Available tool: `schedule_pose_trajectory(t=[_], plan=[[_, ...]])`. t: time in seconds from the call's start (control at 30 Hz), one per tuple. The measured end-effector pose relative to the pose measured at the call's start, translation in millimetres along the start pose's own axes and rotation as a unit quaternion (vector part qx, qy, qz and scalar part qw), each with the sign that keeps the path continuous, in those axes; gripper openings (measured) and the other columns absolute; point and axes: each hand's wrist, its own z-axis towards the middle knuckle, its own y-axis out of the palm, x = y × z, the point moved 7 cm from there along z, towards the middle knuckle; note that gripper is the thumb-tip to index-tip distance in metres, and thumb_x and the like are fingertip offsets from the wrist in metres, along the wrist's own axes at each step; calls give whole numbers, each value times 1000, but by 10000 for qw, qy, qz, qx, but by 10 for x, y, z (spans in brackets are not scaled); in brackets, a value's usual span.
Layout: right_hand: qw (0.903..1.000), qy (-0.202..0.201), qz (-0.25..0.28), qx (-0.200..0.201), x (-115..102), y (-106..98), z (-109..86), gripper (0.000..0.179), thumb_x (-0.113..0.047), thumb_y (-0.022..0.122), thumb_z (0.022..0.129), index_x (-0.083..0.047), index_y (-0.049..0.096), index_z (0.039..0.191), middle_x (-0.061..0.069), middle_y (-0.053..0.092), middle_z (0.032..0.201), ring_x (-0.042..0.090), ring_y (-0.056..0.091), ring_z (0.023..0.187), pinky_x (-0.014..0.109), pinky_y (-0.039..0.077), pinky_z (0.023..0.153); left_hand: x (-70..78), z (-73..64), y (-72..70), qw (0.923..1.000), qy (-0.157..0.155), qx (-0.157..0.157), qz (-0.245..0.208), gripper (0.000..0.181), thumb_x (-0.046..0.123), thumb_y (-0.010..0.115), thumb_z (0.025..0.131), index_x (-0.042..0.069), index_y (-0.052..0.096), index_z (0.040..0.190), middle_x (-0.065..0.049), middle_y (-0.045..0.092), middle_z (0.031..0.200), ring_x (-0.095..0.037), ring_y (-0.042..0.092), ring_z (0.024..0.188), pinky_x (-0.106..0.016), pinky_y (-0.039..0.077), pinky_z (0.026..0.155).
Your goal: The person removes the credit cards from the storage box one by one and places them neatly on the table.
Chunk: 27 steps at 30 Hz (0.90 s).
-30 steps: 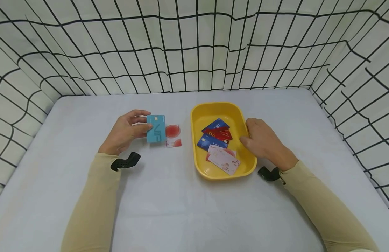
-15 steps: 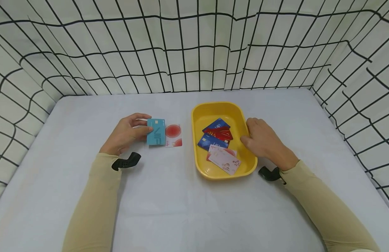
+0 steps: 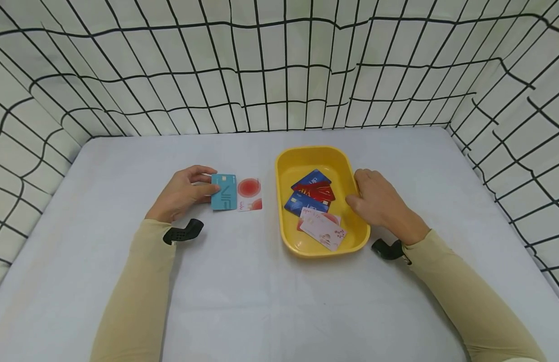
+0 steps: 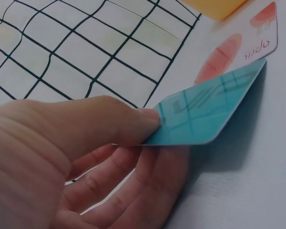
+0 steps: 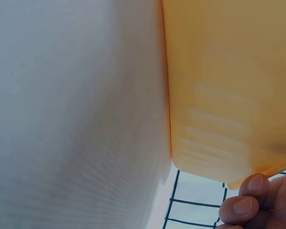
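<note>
Card, turquoise, thin rectangular plastic: glossy face, small metallic chip at the far end, large darker-teal "VIP" lettering, rounded corners. Located at the white cloth-covered tabletop, just beside a white rectangular card with red discs. Left hand: pinching the turquoise card, thumb on top, fingers below. Right hand: gripping the rim of a yellow rounded-rectangular plastic tray, which contains overlapping blue, red and pale printed cards.
</note>
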Motion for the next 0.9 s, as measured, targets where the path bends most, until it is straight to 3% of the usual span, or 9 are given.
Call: schedule_pose_trajectory(t=[0.23, 0.4, 0.63, 0.9], plan=[[10000, 18, 16, -40, -4, -1, -6, 34, -23, 52, 89, 0, 53, 114, 13, 52, 93, 28, 49, 90, 35, 43, 69, 16, 3, -9, 9989, -22, 62, 461, 55, 19, 71, 97, 6, 49, 146, -18, 53, 138, -9, 69, 89, -17, 60, 81], [10000, 4, 6, -33, -9, -3, -10, 33, -23, 52, 90, 0, 53, 113, 13, 51, 93, 28, 48, 90, 35, 42, 69, 45, -1, -13, 9939, -75, 115, 1094, 54, 26, 71, 97, 10, 51, 145, -16, 57, 137, -11, 71, 88, -14, 54, 82], [10000, -24, 5, 5, -7, -2, -10, 32, -23, 52, 90, 0, 53, 112, 13, 51, 92, 28, 48, 89, 35, 42, 69, 80, -25, 5, 9860, -236, 226, 1637, 55, 32, 69, 97, 10, 52, 145, -15, 59, 136, -25, 70, 101, -45, 44, 108], [9999, -55, 29, 92, -2, -10, -3, 31, -23, 52, 90, 0, 54, 111, 13, 52, 91, 28, 49, 88, 34, 42, 68, 124, -41, 27, 9831, -292, 285, 1782, 56, 32, 69, 97, 8, 53, 144, -17, 61, 134, -16, 72, 86, -49, 43, 111]])
